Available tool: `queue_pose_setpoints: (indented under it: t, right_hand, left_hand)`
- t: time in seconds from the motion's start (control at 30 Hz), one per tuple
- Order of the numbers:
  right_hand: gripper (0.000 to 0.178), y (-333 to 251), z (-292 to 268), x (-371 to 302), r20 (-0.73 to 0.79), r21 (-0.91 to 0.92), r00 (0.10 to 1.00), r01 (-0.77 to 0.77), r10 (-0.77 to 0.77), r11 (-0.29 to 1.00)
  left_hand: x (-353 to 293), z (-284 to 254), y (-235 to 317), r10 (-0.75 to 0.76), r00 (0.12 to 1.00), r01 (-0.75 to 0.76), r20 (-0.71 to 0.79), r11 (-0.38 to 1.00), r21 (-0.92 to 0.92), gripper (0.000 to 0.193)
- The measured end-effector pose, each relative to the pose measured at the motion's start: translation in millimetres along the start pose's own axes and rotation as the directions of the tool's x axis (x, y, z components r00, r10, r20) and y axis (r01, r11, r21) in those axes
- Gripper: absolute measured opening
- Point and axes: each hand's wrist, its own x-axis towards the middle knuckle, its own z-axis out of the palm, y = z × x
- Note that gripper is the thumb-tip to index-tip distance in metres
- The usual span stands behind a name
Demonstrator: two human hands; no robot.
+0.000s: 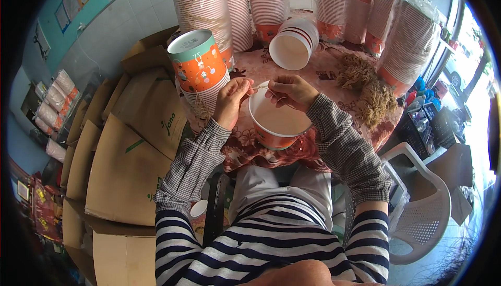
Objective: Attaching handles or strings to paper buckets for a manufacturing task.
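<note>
1. The left hand (229, 100) was pinched shut, thumb and forefinger closed on one end of a thin pale string (259, 86). The right hand (291, 91) was pinched in the same way on the other end, so the string ran taut between them, just above the far rim of the paper bucket (276, 124).
2. The bucket sat directly under and between both hands, its mouth open and facing up, its orange printed wall toward the person's lap. Neither palm gripped the wall; whether it rested on the table edge or the lap could not be told.
3. Just left of the left hand stood a stack of printed buckets (200, 69), tilted, with its white base showing on top. It was near the hand but apart from it.
4. Further left of that hand leaned flattened brown cartons (128, 166).
5. Beyond the right hand lay one empty white bucket (293, 43) on its side, mouth toward the person.
6. Right of the right hand was a heap of tan strings (368, 87) on the floral tablecloth (250, 153), well apart from the fingers.
7. Handling judgement: the bucket looked light and thin-walled, stiff only at its rolled rim, so it would dent if squeezed at mid-wall. The rim or the base seemed the safer hold. The string looked limp and fine and likely to slip, so it called for a fingertip pinch close to its end.
</note>
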Motion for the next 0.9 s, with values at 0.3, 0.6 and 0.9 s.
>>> queue_pose_setpoints:
  t: [0.3,0.6,0.9]
  right_hand:
    - [0.016,0,1,-2,-0.007,0.003,1.000,-0.005,0.005,1.000]
    - [0.014,8,-3,6,-0.086,-0.187,0.994,0.050,-0.067,0.981]
    - [0.015,-27,22,-8,-0.094,-0.616,0.933,0.219,-0.347,0.757]
  left_hand:
    - [-2,8,11,-0.010,1.000,0.009,-0.012,0.998,-0.059,0.019]
    - [0,-3,1,0.035,0.999,-0.034,0.030,0.999,-0.007,0.015]
    - [0,-8,22,0.073,0.983,-0.130,0.169,0.925,0.356,0.015]
